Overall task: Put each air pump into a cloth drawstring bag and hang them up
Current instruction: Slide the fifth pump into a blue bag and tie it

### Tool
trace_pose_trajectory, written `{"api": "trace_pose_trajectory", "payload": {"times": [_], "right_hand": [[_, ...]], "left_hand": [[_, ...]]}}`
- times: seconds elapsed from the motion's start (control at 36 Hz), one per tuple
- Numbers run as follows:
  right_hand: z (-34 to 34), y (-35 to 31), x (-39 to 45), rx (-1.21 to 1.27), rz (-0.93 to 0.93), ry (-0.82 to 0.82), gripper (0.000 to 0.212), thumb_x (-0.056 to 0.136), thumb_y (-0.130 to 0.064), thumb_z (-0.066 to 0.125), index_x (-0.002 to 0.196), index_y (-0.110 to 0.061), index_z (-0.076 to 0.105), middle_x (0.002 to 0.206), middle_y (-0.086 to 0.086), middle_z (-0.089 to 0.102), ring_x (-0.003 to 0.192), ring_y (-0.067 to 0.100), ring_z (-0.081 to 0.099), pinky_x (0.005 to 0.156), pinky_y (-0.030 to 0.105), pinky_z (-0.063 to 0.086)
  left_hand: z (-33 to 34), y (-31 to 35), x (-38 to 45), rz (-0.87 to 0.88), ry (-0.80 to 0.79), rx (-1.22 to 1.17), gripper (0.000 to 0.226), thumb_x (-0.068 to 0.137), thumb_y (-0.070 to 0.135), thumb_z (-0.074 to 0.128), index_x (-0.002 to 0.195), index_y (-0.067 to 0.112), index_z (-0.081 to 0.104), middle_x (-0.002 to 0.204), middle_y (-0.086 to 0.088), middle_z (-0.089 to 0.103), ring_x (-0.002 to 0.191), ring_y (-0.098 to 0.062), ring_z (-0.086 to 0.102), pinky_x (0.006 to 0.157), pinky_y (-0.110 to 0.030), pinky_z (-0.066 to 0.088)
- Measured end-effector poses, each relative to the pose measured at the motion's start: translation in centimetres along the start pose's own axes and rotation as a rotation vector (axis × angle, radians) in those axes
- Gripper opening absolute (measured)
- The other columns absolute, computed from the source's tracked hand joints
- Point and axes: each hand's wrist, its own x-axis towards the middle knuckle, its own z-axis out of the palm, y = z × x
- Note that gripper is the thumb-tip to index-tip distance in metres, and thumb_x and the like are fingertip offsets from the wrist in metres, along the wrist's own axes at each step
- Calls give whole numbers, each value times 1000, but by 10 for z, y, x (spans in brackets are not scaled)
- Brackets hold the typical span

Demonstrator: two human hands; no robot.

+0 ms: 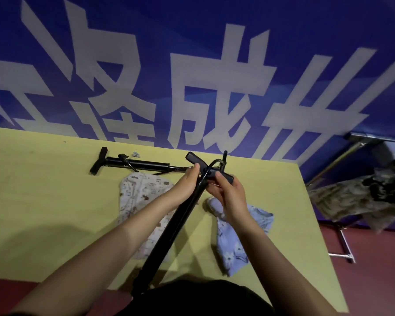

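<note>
The person has 2 black air pumps and 2 cloth bags before them on a yellow desk. The held pump runs slantwise from the near edge by the person's body up to its T-handle above the middle of the desk; the left hand has its grip wrapped round the tube just under the handle, and the right hand pinches the thin black hose that loops up beside the handle (how tightly cannot be told). The second pump lies flat along the far side of the desk, handle to the left, near the wall. The pale printed bag lies spread under the left forearm, and the blue flowered bag lies crumpled under the right wrist, nearer the right edge; the 2 bags are apart, with the held pump crossing between them. Behind the desk hangs a blue banner with large white characters. To the right, off the desk, a metal rack stands on the red floor with dark, mottled cloth heaped on it. The left half of the desk shows bare surface with only a shadow.
</note>
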Motion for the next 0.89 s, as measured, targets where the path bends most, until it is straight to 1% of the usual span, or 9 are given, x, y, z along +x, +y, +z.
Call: {"api": "trace_pose_trajectory", "payload": {"times": [0.06, 0.11, 0.22, 0.31, 0.39, 0.5, 0.58, 0.75, 0.89], "right_hand": [[-13, -8, 0, 99, -13, 18, 18, 95, -10, 58, 106, 4, 59, 95, 20, 71, 85, 25, 72, 71, 28, 58], [-28, -13, 5, 140, -27, 63, 13, 94, -8, 59, 104, 1, 58, 94, 19, 71, 83, 23, 73, 68, 26, 57], [-60, -24, 23, 234, -15, 155, 12, 94, -9, 59, 104, -1, 57, 88, 14, 72, 77, 20, 73, 65, 25, 58], [-81, -33, 39, 358, -2, 192, 16, 96, -9, 56, 109, 0, 57, 85, 12, 73, 79, 21, 73, 69, 29, 60], [-99, -42, 53, 466, -6, 230, 23, 96, -10, 56, 116, 2, 55, 90, 14, 71, 82, 23, 72, 73, 34, 61], [-115, -52, 65, 533, -9, 247, 22, 97, -11, 56, 115, 1, 55, 99, 15, 68, 95, 26, 69, 75, 35, 59], [-121, -54, 70, 575, -4, 243, 24, 97, -10, 55, 119, 0, 53, 102, 16, 67, 102, 29, 67, 75, 35, 58], [-133, -56, 67, 602, 25, 166, 13, 99, -12, 52, 105, -3, 59, 103, 15, 67, 96, 24, 69, 77, 34, 57], [-149, -58, 59, 589, 3, 69, 19, 99, -18, 51, 111, -5, 59, 103, 11, 69, 96, 20, 70, 75, 28, 58]], "left_hand": [[9, 1, 4, -33, -82, -62, 69, 93, 67, 19, 139, 21, 43, 136, -9, 53, 121, -28, 53, 101, -46, 45], [17, 2, 7, -41, -115, -92, 60, 97, 60, 23, 126, 15, 51, 115, -9, 61, 102, -22, 59, 88, -35, 50], [16, -13, 5, 19, 105, 114, 31, 101, 40, 36, 99, 15, 54, 92, -3, 58, 85, -19, 57, 81, -37, 49], [1, -50, -4, 0, 246, 372, 29, 101, 38, 38, 93, 15, 53, 87, -2, 56, 83, -22, 55, 72, -32, 39], [-9, -81, -19, -114, 349, 370, 33, 99, 46, 36, 85, 18, 46, 82, -5, 49, 74, -20, 50, 71, -33, 36], [-15, -100, -29, -313, 396, 231, 60, 96, 58, 31, 131, 12, 47, 127, -6, 51, 121, -28, 48, 101, -41, 37], [-9, -98, -31, -369, 421, 51, 72, 96, 60, 31, 146, 8, 33, 150, -13, 35, 133, -32, 40, 107, -43, 38], [20, -74, -24, -252, 410, -424, 43, 100, 32, 46, 131, 2, 48, 127, -21, 56, 104, -31, 63, 80, -33, 56], [41, -52, -22, -161, 358, -212, 33, 98, 34, 47, 106, 6, 64, 98, -15, 67, 71, -22, 65, 46, -19, 50]]}}
